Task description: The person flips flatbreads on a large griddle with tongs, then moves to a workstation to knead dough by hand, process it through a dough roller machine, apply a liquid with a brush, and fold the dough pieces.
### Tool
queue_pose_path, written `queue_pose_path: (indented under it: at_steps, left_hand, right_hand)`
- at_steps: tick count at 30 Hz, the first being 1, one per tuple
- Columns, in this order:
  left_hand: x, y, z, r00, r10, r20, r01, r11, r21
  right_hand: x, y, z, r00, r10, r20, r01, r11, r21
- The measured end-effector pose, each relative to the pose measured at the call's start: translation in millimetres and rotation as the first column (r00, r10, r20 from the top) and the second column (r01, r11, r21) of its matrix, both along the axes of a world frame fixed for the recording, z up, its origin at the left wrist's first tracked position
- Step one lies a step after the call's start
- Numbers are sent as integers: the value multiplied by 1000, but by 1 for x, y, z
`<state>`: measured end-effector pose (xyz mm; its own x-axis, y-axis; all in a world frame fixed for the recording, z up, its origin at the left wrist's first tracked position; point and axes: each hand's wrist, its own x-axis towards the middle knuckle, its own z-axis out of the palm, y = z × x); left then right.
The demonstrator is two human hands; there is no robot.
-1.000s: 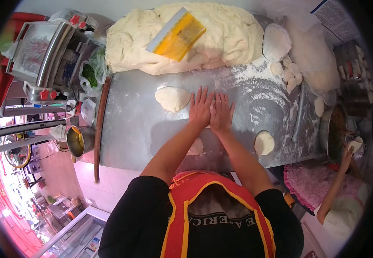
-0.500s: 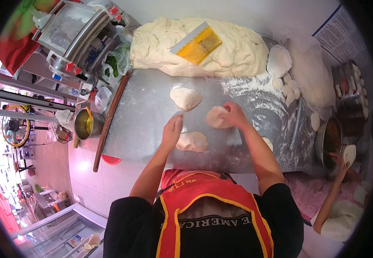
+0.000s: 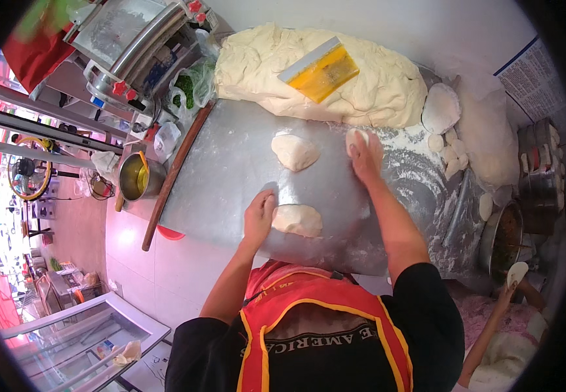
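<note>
My right hand [image 3: 366, 159] reaches toward the far side of the steel table, its fingers over a small piece of dough [image 3: 356, 138] near the floury patch. My left hand [image 3: 259, 217] hovers with fingers curled in and nothing visible in them. Just right of it lies a flattened, pale lump of dough [image 3: 298, 221]. A second lump of dough [image 3: 295, 153] rests farther back, between my two hands. Along the back edge stretches a big mass of dough [image 3: 387, 85], with a yellow-handled dough scraper [image 3: 325, 72] lying on top.
A long wooden rod [image 3: 180, 175] lies along the table's left edge, beside a metal pot [image 3: 141, 176]. Small dough pieces [image 3: 451, 147] sit back right. At the right, a co-worker's hand [image 3: 506, 297] holds a dough round [image 3: 517, 273] near a bowl of filling [image 3: 509, 228].
My right hand has carried its dough piece away from me, toward the flour. My left hand has drawn slightly nearer. The co-worker's dough round is lower, and the view has shifted a little.
</note>
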<state>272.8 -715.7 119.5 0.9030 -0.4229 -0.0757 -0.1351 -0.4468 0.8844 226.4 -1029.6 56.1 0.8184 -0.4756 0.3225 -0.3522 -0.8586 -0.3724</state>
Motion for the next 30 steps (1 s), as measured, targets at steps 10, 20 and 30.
queue_pose_path:
  at_steps: [10, 20, 30]
  left_hand:
    - [-10, -114, -41, 629, -694, 350, 530, 712, 460]
    - [-5, -144, -54, 580, -750, 318, 466, 625, 626]
    - [7, -123, -55, 630, -707, 321, 598, 705, 380]
  right_hand:
    - [-62, 86, 25, 993, 93, 69, -111, 938, 330]
    - [-40, 94, 18, 999, -52, -1, 52, 989, 140]
    - [-58, 96, 31, 997, 75, 28, -79, 868, 491]
